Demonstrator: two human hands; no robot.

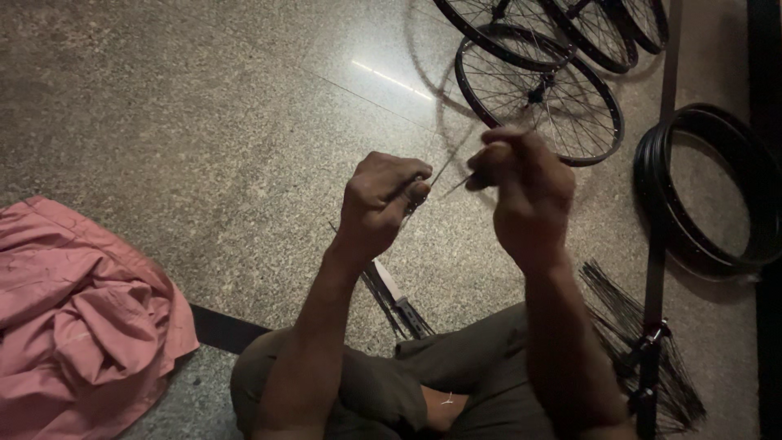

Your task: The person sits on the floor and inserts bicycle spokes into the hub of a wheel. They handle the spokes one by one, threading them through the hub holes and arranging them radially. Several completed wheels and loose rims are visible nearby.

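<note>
I sit on a speckled stone floor with both hands raised in front of me. My left hand [381,200] is closed around the lower part of a thin metal spoke [442,173] that slants up to the right. My right hand [525,187] pinches a second thin spoke end [456,187] between its fingertips, close to the left hand. The two hands are a few centimetres apart. A dark strip with a pale metal piece [395,297] lies on the floor under my left forearm.
Several spoked bicycle wheels [542,94] lie at the top right. Stacked black rims [705,191] sit at the right. A bundle of loose spokes [631,326] fans out by my right knee, crossed by a dark strap [654,285]. Pink cloth [77,318] lies crumpled at left.
</note>
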